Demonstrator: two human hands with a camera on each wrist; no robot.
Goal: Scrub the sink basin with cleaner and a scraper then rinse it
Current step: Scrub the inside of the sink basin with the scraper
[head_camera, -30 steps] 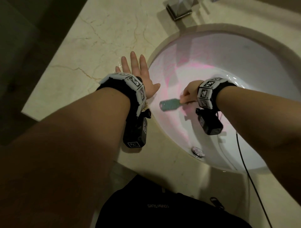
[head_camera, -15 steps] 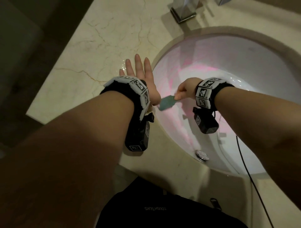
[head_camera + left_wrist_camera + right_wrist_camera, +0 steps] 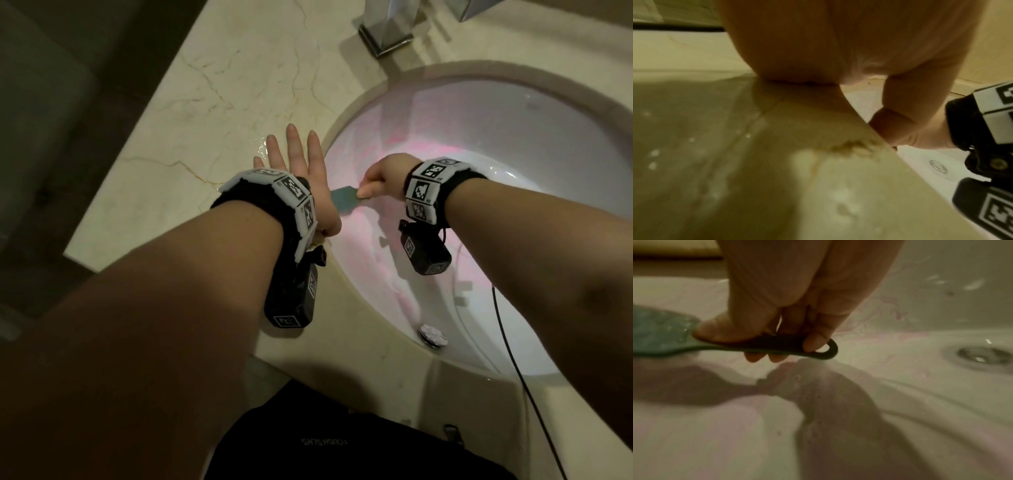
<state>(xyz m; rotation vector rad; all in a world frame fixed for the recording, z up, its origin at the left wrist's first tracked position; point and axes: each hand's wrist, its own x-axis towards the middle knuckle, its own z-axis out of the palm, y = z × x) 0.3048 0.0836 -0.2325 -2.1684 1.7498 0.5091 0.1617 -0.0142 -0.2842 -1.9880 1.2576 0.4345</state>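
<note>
The white sink basin is streaked with pink cleaner along its left wall. My right hand grips the handle of a green scraper, whose flat blade lies against the left wall just below the rim. In the right wrist view the fingers curl round the dark handle and the blade points left. My left hand lies flat with straight fingers on the wet marble counter at the basin's left edge, partly covering the blade's tip.
A chrome faucet base stands on the counter behind the basin. The metal drain sits near the front of the bowl. A black cable runs down from my right wrist. Water drops dot the counter.
The right hand has pushed the scraper up and to the left along the basin wall, closer to the left hand. The left hand stays flat on the counter.
</note>
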